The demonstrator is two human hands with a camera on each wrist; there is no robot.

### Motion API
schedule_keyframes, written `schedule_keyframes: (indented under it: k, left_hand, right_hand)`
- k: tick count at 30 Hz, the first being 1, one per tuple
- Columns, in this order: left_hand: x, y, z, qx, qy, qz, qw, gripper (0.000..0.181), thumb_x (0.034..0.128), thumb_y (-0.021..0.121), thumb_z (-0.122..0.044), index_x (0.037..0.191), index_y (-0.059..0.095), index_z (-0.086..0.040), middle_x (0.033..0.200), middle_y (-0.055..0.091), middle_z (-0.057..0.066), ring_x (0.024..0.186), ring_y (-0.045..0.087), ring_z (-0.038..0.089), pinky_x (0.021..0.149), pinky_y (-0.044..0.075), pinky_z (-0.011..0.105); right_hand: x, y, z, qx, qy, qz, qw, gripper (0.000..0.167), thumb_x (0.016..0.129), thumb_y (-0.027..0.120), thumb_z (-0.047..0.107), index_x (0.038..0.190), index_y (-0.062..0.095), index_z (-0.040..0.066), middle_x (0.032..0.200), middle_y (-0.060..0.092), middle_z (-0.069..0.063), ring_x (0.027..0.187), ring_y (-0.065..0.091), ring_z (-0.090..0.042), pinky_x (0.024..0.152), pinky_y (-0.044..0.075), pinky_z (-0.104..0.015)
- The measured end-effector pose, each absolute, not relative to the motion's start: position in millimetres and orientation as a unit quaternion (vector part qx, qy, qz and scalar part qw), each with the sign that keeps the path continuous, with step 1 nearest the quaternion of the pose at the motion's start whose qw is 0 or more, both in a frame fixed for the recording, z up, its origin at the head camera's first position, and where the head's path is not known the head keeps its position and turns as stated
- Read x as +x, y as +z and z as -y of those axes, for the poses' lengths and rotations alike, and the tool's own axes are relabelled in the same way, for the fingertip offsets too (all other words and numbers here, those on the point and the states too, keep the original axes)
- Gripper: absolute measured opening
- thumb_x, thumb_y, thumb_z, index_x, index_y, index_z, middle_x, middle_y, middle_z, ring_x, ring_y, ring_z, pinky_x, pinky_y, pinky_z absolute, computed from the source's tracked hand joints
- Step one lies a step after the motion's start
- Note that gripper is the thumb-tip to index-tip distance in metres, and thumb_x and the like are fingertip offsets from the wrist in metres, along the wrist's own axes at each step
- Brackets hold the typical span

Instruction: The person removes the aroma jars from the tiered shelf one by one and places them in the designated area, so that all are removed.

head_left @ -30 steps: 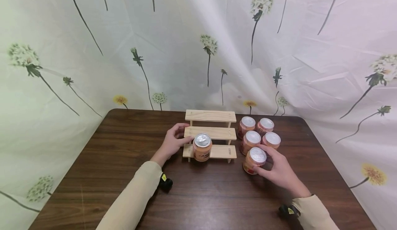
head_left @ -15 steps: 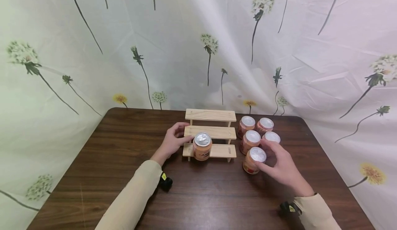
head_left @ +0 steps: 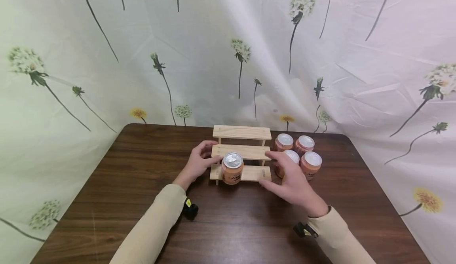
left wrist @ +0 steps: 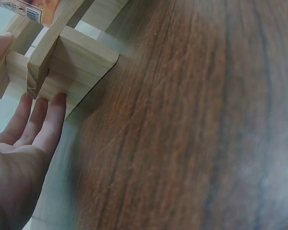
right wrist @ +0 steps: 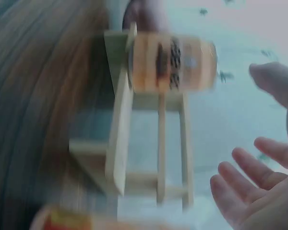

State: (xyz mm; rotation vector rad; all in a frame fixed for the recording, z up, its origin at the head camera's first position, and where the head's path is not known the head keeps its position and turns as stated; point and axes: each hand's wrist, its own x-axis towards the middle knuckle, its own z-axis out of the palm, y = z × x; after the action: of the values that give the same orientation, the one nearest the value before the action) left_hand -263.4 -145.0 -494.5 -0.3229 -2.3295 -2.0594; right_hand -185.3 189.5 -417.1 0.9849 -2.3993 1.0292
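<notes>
A three-step wooden display rack stands at the middle of the table. On its bottom step, left of centre, an orange drink can sits upright with its silver top up. My left hand holds the rack's left end; its fingertips touch the wooden side in the left wrist view. My right hand, thumb and fingers spread apart, is by the rack's right end with nothing in its grasp. Another orange can shows at the bottom of the right wrist view; the hand hides it in the head view.
Several orange cans stand grouped right of the rack, partly behind my right hand. The dark wood table meets a hanging cloth printed with dandelions at its back edge.
My right hand leaves the cans on the right and moves left towards the rack, now covering the front can from the head camera. My left hand, the rack and its can stay put.
</notes>
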Motion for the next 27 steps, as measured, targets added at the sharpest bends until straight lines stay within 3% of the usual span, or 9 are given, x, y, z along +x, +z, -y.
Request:
schedule_keyframes:
  k: [3,11,20,27]
  left_hand:
    - [-264,-494,145,-0.101,-0.656,0.748,0.008,0.051,0.0941,0.080,-0.008,0.140,0.060,-0.010,0.138,0.059,0.021,0.125,0.062,0.039,0.086,0.058,0.034]
    - [-262,-490,145,-0.104,-0.656,0.747,0.006,0.051,0.0940,0.081,-0.009,0.141,0.060,-0.009,0.137,0.060,0.023,0.125,0.062,0.039,0.087,0.057,0.034]
    - [-264,-491,146,-0.106,-0.653,0.750,0.012,0.051,0.0939,0.081,-0.010,0.141,0.060,-0.010,0.137,0.061,0.021,0.123,0.063,0.037,0.087,0.057,0.031]
    - [-263,-491,146,-0.103,-0.658,0.746,0.009,0.050,0.0933,0.081,-0.009,0.139,0.060,-0.010,0.136,0.061,0.021,0.122,0.063,0.037,0.086,0.057,0.030]
  right_hand:
    - [-189,-422,-171,0.362,0.355,0.849,0.151,0.079,0.084,0.091,0.028,0.148,0.052,0.003,0.145,0.059,-0.011,0.131,0.058,-0.025,0.101,0.054,-0.047]
    - [-197,-433,-138,0.353,0.369,0.858,0.063,0.090,0.088,0.087,0.034,0.157,0.039,0.000,0.154,0.049,-0.020,0.141,0.052,-0.033,0.105,0.052,-0.051]
    - [-204,-443,-117,0.330,0.395,0.856,0.051,0.096,0.088,0.087,0.034,0.161,0.033,0.003,0.149,0.052,-0.012,0.137,0.054,-0.025,0.107,0.052,-0.048]
    - [-207,-449,-103,0.317,0.423,0.847,0.055,0.089,0.086,0.089,0.032,0.156,0.040,0.005,0.143,0.059,-0.006,0.130,0.060,-0.018,0.104,0.054,-0.043]
